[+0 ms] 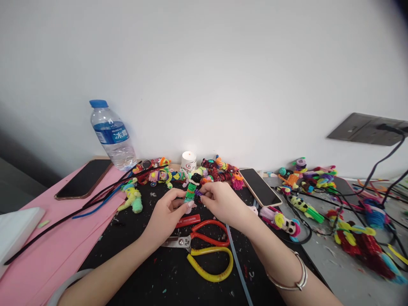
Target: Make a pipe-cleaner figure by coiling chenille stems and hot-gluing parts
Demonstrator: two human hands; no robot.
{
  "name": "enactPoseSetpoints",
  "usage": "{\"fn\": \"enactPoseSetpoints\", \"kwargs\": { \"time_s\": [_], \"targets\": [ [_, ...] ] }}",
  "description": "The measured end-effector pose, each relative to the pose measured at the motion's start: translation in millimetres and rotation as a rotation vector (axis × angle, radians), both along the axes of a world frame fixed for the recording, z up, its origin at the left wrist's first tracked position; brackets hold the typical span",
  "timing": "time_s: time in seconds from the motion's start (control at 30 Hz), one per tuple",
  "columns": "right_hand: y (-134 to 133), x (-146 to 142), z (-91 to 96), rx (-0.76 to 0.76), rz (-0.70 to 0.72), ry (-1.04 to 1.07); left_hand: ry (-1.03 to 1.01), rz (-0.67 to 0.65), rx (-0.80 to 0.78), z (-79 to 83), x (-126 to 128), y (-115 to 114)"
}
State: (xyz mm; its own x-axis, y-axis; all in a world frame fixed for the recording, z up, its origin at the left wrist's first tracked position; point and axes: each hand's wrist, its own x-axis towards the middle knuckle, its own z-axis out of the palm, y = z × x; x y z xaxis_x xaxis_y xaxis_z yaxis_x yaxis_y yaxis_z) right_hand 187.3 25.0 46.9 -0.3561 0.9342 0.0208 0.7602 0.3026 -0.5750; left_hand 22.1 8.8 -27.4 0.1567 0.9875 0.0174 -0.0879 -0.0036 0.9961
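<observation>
The left hand (167, 214) holds a small green figure (190, 193) with a black top upright between thumb and fingers, while the right hand (219, 202) has its fingertips closed on a purple piece (198, 194) at the figure's side; whether that piece is already joined to the body cannot be told. The figure is above the black part of the counter (143, 278), just beyond a red bar (188, 220) and the scissors (182, 242). For work this fine, the left grip should probably be firm but light, low on the body, so that the fuzzy windings are not crushed and the right fingertips have room. Small, even turns, kept close to the body, would likely sit tighter than one hard pull, and resting both wrists would help against wobble. The scissors lie beneath the hands, so the forearms are best kept off the blades. Of the containers, a clear plastic bottle (110, 138) with its blue cap on stands by the wall, its liquid level hard to make out; a paper cup (188, 161) behind the figure seems upside down, and anything under it is hidden.
</observation>
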Motion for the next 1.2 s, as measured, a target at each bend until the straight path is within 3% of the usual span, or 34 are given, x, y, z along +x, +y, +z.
{"fn": "enactPoseSetpoints", "kwargs": {
  "time_s": [0.37,0.57,0.73,0.93,1.2],
  "targets": [
    [-4,-4,-5.4,0.127,0.031,-0.045,0.064,0.023,0.151,-0.2,0,1],
    [2,9,11.1,-0.031,0.022,0.075,-0.122,-0.055,-0.054,7.1,1,1],
    [6,51,23.5,0.036,-0.137,-0.194,-0.229,-0.054,-0.14,11.0,-1,0],
    [-8,81,-3.7,-0.154,-0.128,-0.419,-0.258,-0.06,-0.138,10.0,-3,3],
    [-24,70,-41.6,0.008,-0.286,-0.407,-0.124,0.002,-0.155,12.1,-2,4]
  ]
}}
